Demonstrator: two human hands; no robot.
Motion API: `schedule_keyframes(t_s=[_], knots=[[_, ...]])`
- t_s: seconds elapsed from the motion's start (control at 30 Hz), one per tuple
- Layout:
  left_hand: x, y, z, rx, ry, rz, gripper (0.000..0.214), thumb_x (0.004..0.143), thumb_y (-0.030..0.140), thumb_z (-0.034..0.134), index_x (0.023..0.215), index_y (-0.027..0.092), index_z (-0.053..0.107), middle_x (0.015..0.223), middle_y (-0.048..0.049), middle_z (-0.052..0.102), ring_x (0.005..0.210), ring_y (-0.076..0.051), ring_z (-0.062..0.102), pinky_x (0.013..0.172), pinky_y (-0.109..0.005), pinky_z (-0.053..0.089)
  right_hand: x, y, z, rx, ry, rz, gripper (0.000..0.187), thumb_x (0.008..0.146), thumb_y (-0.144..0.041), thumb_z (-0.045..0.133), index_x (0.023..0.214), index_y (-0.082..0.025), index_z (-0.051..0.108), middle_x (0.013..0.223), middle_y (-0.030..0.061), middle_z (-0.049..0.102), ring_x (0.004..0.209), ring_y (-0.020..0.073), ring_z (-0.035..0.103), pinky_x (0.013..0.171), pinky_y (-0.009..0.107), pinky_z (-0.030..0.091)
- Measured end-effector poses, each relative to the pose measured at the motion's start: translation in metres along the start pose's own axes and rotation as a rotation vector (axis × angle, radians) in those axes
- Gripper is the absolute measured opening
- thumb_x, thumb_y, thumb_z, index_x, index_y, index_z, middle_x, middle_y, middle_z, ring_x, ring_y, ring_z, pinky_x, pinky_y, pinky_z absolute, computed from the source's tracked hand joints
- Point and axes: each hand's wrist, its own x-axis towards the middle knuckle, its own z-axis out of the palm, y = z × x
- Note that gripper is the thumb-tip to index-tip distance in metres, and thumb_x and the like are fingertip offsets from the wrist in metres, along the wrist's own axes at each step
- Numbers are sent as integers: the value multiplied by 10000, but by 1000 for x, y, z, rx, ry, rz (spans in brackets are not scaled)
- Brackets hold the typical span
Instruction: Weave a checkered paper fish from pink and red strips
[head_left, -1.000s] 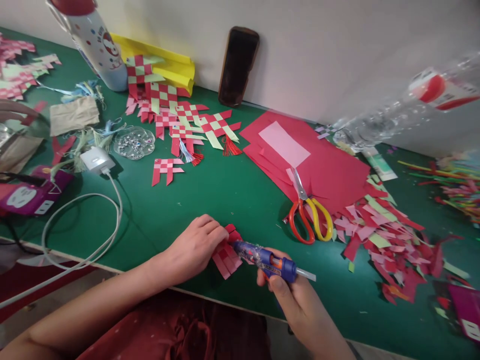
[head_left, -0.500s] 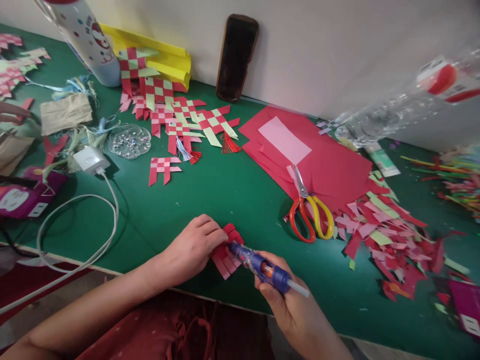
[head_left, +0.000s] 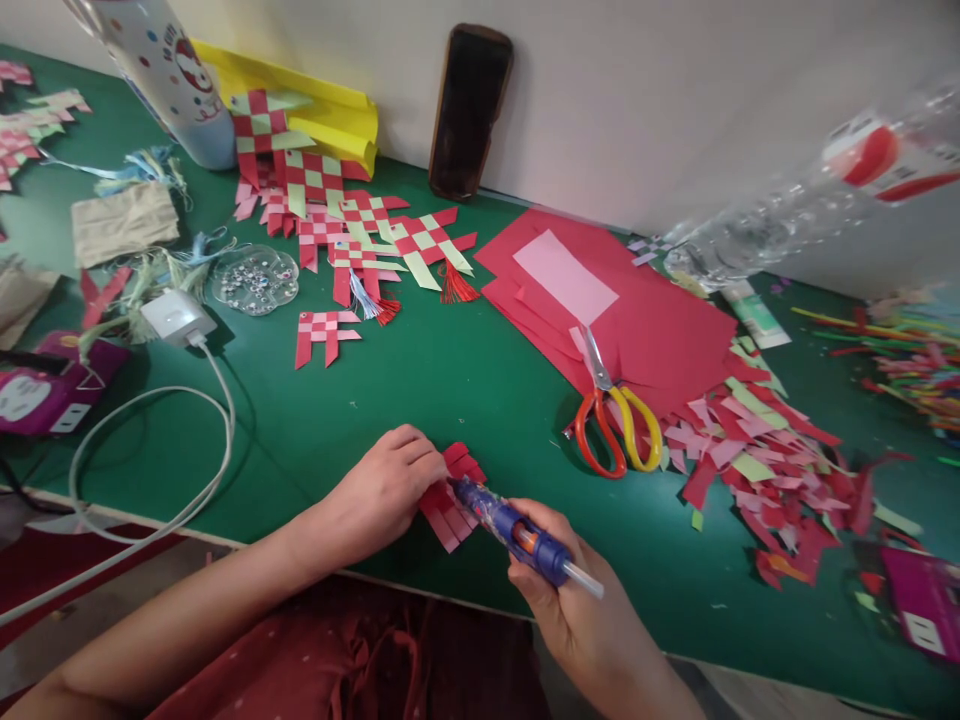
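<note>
Nearest the person, the right hand (head_left: 581,610) has its fingers clamped round the body of a glue gun (head_left: 514,530), nozzle pointing up-left to the red paper weave (head_left: 450,505) that lies on the table (head_left: 465,390) just beyond them. The left hand (head_left: 382,490) has its fingers bunched together, pressing down on the weave's left edge. The weave looks very light, thin and limp, easily creased or pulled apart where strips are loose, so it is best held flat at an edge, clear of the nozzle and any fresh glue. Beyond and to the right of the fingers lie scissors (head_left: 615,425) and paper scraps (head_left: 757,460); well beyond the left fingers lie finished weaves (head_left: 360,225).
</note>
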Motion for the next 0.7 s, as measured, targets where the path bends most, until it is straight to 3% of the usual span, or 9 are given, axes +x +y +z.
schedule_keyframes(t_s=[0.33, 0.7], knots=[[2, 1, -4, -38, 9, 5, 279, 837, -22, 413, 956, 156, 592, 837, -42, 631, 826, -191, 530, 831, -356, 431, 4, -6, -3, -51, 65, -68, 346, 957, -470, 462, 1218, -249, 514, 949, 66, 733, 747, 214, 696, 650, 315, 562], [2, -1, -2, -42, 11, 0, 252, 862, -2, 411, 934, 152, 597, 839, -48, 631, 828, -188, 544, 837, -357, 438, 8, -14, -7, -203, 72, -162, 331, 1013, -445, 324, 1208, -206, 445, 891, 52, 714, 716, 175, 692, 677, 293, 551]])
